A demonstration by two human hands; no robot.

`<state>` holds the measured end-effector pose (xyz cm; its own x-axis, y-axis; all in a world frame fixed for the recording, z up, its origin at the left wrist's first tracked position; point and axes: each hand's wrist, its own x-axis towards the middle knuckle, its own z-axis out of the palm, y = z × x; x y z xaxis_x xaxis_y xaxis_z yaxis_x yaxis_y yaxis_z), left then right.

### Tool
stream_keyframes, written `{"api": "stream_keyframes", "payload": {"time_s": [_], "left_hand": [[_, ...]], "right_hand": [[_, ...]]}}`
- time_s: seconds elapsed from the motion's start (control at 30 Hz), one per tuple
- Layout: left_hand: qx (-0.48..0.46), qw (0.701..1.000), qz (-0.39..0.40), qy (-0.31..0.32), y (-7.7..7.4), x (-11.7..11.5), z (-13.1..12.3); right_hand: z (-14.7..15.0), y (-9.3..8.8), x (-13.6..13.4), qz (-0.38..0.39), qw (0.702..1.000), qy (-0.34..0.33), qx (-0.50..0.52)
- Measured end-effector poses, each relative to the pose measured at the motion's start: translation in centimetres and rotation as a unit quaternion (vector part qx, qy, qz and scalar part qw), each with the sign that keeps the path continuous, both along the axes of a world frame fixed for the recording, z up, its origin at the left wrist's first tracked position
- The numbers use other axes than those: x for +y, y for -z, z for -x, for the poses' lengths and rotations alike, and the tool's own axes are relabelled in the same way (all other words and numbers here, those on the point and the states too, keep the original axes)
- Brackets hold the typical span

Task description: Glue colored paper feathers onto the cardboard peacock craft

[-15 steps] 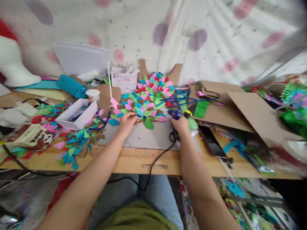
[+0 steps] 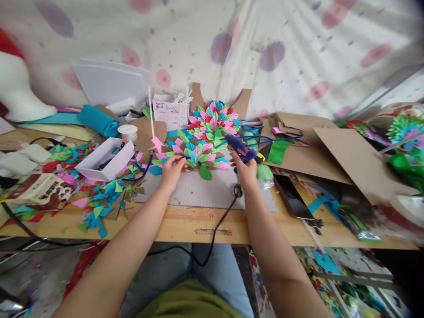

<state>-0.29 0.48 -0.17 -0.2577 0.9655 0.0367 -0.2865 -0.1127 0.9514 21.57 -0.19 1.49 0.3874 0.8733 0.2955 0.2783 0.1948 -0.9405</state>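
My right hand (image 2: 245, 171) is closed around a blue glue gun (image 2: 241, 146), its nozzle pointing up and to the left. A black cord runs from the gun down over the table edge. My left hand (image 2: 173, 171) pinches a short dark blue pipe cleaner (image 2: 187, 157) beside a fan of pink, green and blue paper leaves (image 2: 195, 150). A green paper leaf shape (image 2: 206, 172) sticks out at the front of that fan, over a grey board (image 2: 195, 194). Behind it stands a second cluster of paper leaves (image 2: 212, 118) on brown cardboard.
On the left are a white box (image 2: 102, 172) and heaps of paper scraps (image 2: 109, 198). To the right lie blue pipe cleaners (image 2: 278, 139), a black phone (image 2: 293, 196) and cardboard sheets (image 2: 351, 154). A white spool (image 2: 128, 131) stands behind the box.
My right hand has raised and tilted the glue gun, so its nozzle now points toward the leaves. My left hand has drawn slightly left, with the pipe cleaner still pinched.
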Motion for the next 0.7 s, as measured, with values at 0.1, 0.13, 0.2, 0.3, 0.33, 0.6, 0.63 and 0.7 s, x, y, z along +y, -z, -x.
{"api": "stream_keyframes", "payload": {"time_s": [0.1,0.13,0.2,0.3,0.33,0.6,0.63,0.7], "left_hand": [[0.019,1.000,-0.007,-0.015,0.4,0.2,0.1],[0.024,1.000,-0.007,-0.019,0.5,0.3,0.1],[0.033,0.999,-0.006,-0.024,0.7,0.4,0.2],[0.044,0.999,-0.006,-0.030,0.9,0.5,0.2],[0.047,0.998,-0.006,-0.031,0.9,0.5,0.1],[0.060,0.997,0.001,-0.039,0.9,0.4,0.0],[0.059,0.997,0.002,-0.040,1.0,0.5,0.1],[0.057,0.998,0.002,-0.040,1.1,0.5,0.1]], "right_hand": [[2.2,-0.1,-0.8,0.038,0.994,-0.107,0.000],[2.8,0.0,-1.0,0.045,0.990,-0.132,-0.010],[3.6,0.1,-1.3,0.053,0.985,-0.163,-0.036],[4.1,0.4,-1.4,0.054,0.981,-0.178,-0.059],[4.1,0.5,-1.4,0.052,0.981,-0.179,-0.059],[3.9,0.6,-1.3,0.057,0.981,-0.170,-0.074],[4.0,0.7,-1.3,0.057,0.980,-0.170,-0.081],[4.0,0.8,-1.3,0.059,0.979,-0.169,-0.095]]}}
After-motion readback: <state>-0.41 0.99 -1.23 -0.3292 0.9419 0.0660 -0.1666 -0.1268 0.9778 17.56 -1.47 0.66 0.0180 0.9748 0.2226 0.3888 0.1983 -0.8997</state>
